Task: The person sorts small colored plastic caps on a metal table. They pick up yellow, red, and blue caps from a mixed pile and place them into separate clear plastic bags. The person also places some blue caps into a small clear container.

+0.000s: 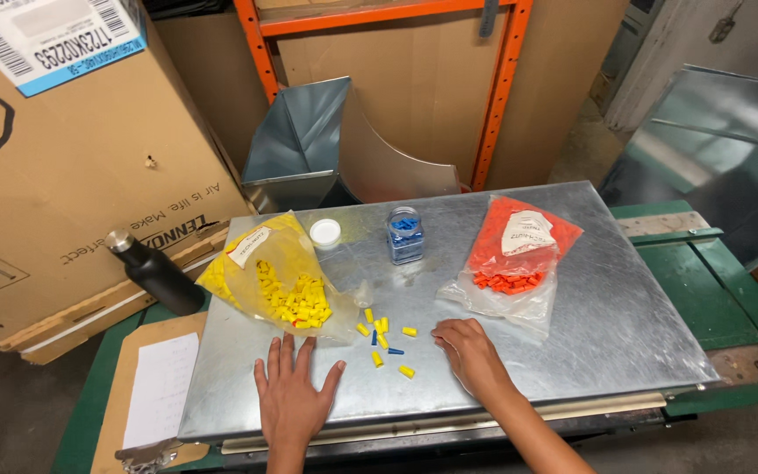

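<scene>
While both hands (291,395) (471,355) lie open, gripping nothing, loose yellow caps (385,338) could be swept off the tabletop (607,325).

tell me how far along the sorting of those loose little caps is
Done: most yellow caps sit in the yellow bag, orange ones in the orange bag, blue ones in the open jar, its white lid off beside it. In hand: nothing gripped; the left hand lies flat, the right hand rests by the loose caps. Left: those few yellow and blue caps on the metal sheet.
</scene>
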